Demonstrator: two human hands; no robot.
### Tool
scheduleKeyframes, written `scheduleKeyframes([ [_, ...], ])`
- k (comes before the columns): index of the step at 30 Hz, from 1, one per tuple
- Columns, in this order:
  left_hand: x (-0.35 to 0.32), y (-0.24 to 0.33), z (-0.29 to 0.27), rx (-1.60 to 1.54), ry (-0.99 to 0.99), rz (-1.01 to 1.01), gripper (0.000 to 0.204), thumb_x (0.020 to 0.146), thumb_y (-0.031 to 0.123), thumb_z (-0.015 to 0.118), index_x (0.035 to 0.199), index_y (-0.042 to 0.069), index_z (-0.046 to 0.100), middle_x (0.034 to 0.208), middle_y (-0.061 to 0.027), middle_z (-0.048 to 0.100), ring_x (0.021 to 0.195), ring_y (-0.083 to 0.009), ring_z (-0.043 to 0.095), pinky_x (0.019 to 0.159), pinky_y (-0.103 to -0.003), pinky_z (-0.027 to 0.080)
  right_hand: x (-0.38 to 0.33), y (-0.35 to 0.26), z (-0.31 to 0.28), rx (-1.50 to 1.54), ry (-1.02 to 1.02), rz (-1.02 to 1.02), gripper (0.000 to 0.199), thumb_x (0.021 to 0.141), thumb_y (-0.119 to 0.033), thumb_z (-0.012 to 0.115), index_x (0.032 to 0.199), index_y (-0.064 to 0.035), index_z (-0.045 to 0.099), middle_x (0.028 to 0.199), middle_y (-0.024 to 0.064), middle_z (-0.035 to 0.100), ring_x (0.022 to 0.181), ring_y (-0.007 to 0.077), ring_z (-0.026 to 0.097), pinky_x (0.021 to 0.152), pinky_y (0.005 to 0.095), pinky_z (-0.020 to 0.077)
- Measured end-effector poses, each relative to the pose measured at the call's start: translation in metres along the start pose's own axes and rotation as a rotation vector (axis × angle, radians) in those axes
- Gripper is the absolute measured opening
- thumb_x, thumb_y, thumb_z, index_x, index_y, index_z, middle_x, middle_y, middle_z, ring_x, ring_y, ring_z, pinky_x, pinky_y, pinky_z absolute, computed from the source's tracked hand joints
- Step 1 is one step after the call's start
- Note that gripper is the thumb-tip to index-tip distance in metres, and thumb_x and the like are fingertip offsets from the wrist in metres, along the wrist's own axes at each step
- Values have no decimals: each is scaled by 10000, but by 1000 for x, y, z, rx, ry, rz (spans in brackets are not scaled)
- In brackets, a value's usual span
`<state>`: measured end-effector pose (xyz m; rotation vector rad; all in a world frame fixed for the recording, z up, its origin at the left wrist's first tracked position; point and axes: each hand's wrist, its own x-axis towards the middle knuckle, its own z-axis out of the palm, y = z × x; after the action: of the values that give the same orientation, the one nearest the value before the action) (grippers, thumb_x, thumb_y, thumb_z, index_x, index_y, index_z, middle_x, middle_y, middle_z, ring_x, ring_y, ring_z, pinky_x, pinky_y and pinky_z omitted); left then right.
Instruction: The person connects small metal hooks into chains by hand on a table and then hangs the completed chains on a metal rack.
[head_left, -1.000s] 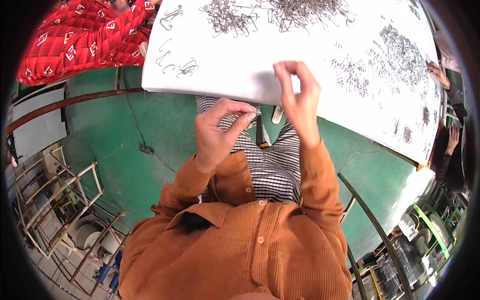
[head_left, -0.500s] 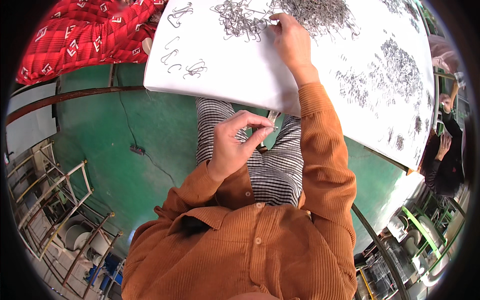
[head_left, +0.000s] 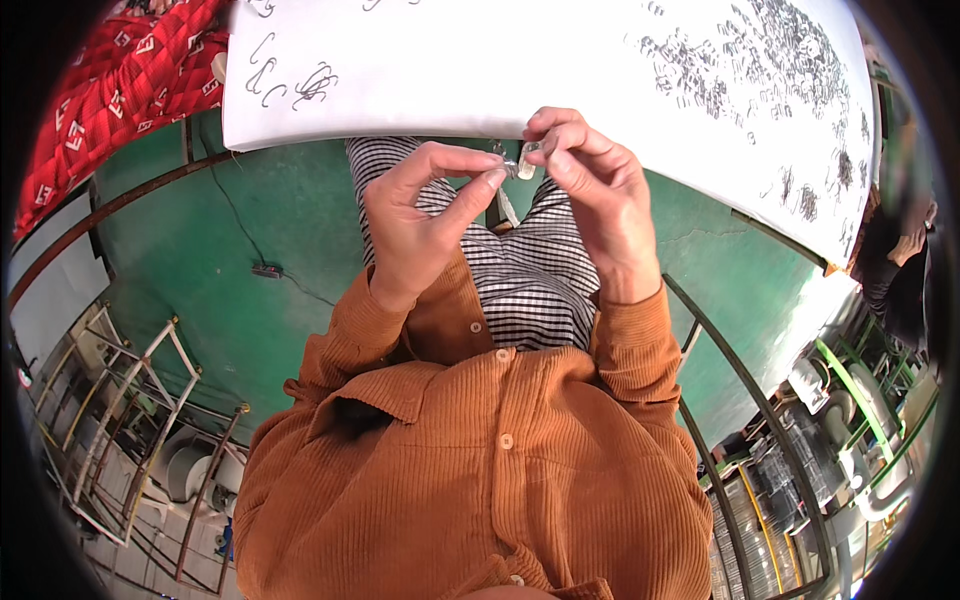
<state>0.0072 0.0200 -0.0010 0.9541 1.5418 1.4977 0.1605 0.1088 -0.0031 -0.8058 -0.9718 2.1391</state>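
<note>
- Left hand (head_left: 425, 225): thumb and forefinger pinched on a small metal clip (head_left: 508, 166), held just below the near edge of the white table (head_left: 480, 80) and above the lap.
- Right hand (head_left: 590, 190): fingertips closed on a small pale part (head_left: 529, 160), which touches the metal clip. Both pieces sit between the 2 hands; whether they are already joined cannot be told at this size.
- Step in hand, as judged: fitting the pale part to the clip. Suggest holding the left pinch steady as the anchor and letting only the right fingertips turn or press, so the alignment stays visible between the thumbs.
- Grip low on each piece, away from the joining ends; covering the joint with a fingertip would hide a misfit.
- Risk: work is held over the checked trousers (head_left: 530, 270), not over the table, so a slipped piece would likely fall to the lap or the green floor (head_left: 250, 220). Moving the hands over the table edge would help.
- Loose wire hooks (head_left: 290, 80) lie at the table's left; a dense scatter of small metal pieces (head_left: 760, 70) lies far right, well apart from the hands.
</note>
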Motion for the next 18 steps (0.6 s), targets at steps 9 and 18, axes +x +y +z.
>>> scheduleKeyframes([
  [9,1,3,13,131,-29,89,95,774,-17,731,858,4,693,841,-56,714,781,-113,666,721,-235,523,-11,12,12,-31,140,-147,73,875,-53,676,920,-23,626,1082,35,568,902,96,550,785,231,460],
  [18,55,-15,41,192,-103,288,108,810,-26,679,912,7,694,843,-87,701,756,-143,671,666,-248,528,-27,14,9,-340,218,-534,112,825,15,686,885,-17,597,959,80,552,901,170,550,826,285,453],
])
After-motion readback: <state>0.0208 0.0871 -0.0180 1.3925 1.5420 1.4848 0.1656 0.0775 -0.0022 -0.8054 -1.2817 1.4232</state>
